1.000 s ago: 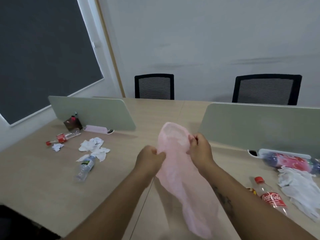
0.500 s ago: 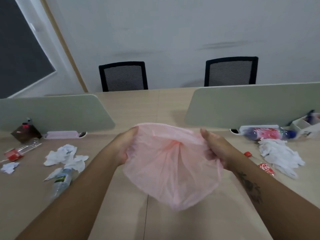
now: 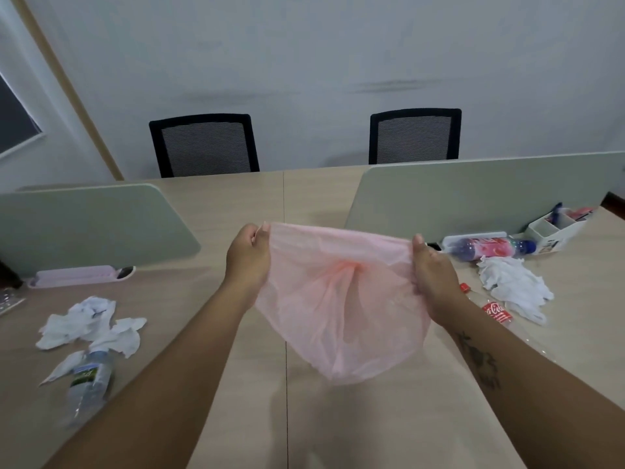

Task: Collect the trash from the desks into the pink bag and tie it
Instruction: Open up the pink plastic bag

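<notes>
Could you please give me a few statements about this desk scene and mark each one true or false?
1. The left hand and the right hand both hold the pink bag by its rim. True.
2. The Coca-Cola bottle stands upright. False: it lies on its side beside the right forearm.
3. There are crumpled tissues left of the bag and more tissues right of it. True.
4. The clear water bottle is already in the bag. False: it lies on the desk, at the left.
5. Two black chairs stand behind the desk. True.
</notes>
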Action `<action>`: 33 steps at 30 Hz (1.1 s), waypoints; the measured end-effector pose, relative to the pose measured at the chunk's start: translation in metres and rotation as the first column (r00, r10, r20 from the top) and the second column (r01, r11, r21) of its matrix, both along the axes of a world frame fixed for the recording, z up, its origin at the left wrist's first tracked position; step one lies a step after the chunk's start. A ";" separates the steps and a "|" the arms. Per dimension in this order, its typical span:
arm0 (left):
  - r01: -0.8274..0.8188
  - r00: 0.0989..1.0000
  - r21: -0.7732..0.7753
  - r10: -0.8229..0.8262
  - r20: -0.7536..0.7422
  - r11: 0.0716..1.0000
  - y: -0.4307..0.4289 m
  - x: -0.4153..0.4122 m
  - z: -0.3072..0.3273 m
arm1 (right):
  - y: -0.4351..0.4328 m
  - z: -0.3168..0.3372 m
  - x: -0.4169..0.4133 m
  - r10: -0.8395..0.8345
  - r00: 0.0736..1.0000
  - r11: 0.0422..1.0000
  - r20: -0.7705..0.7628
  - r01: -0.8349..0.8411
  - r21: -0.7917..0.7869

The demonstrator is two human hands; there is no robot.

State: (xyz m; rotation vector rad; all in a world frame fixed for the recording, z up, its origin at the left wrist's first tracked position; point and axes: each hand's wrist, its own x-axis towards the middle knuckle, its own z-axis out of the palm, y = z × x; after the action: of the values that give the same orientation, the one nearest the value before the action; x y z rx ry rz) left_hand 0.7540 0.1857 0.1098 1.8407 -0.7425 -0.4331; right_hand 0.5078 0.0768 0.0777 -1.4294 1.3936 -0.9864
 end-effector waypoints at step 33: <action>0.154 0.891 0.019 -0.147 0.430 0.988 -0.033 -0.046 -0.014 | -0.039 -0.040 -0.039 -0.058 0.982 0.993 -0.177 0.040 -0.107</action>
State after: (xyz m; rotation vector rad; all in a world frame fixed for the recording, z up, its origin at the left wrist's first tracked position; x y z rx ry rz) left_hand 0.7079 0.1523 0.0963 1.8928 -1.1924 -0.1110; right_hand 0.4691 0.0380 0.0375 -1.6003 1.5342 -0.9924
